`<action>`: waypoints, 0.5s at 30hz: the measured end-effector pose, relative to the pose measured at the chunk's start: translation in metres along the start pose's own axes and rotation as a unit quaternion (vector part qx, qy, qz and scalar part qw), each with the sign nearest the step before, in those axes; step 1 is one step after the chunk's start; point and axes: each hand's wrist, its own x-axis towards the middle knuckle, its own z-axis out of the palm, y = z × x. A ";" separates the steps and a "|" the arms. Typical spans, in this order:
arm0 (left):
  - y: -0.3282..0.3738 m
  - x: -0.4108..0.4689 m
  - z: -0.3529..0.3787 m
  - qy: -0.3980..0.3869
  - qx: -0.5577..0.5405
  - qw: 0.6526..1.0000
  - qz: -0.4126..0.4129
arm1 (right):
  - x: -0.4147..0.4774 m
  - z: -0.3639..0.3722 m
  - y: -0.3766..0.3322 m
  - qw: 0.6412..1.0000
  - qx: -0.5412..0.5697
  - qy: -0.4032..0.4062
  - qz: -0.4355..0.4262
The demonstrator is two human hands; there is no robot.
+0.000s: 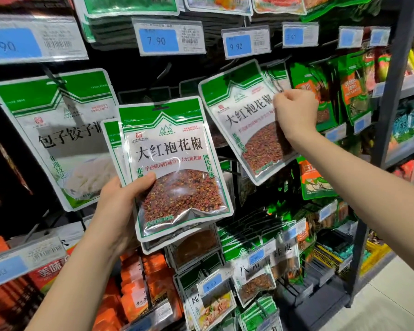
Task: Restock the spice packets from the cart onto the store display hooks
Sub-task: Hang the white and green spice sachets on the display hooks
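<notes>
Facing a hook display [396,96] crowded with hanging packets. At centre, gripping a stack of peppercorn packets [175,163] by its lower left edge with the left hand [120,206], thumb across the front. Up right, pinching the top edge of a tilted peppercorn packet [246,120] with the right hand [296,111], just under the 9.90 price tag [245,43].

Rear packet [111,144] mostly hidden behind front packet [175,163]; left price tag [22,41] blurred, cropped.

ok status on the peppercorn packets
Left hand grips spare packets. Right hand pinches tilted packet under 9.90 tag. No obstruction seen.
</notes>
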 end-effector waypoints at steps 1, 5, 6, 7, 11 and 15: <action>-0.001 0.001 0.000 0.001 0.001 1.000 -0.001 | -0.001 -0.004 0.001 1.000 0.013 0.009 0.006; -0.002 0.002 0.001 -0.004 -0.009 1.000 -0.003 | 0.007 -0.012 -0.006 0.999 0.030 0.034 0.030; -0.002 0.002 0.002 -0.006 -0.012 1.000 -0.004 | 0.010 -0.012 -0.008 0.998 0.030 0.036 0.030; -0.002 0.001 0.003 -0.008 -0.015 1.000 -0.003 | 0.012 -0.011 -0.011 0.999 0.025 0.035 0.027; -0.003 -0.001 0.009 -0.011 -0.031 0.999 -0.010 | 0.018 -0.010 -0.020 0.999 -0.021 0.015 0.034; -0.001 -0.003 0.013 -0.018 -0.036 0.999 -0.014 | 0.025 -0.013 -0.025 0.998 -0.026 0.019 0.053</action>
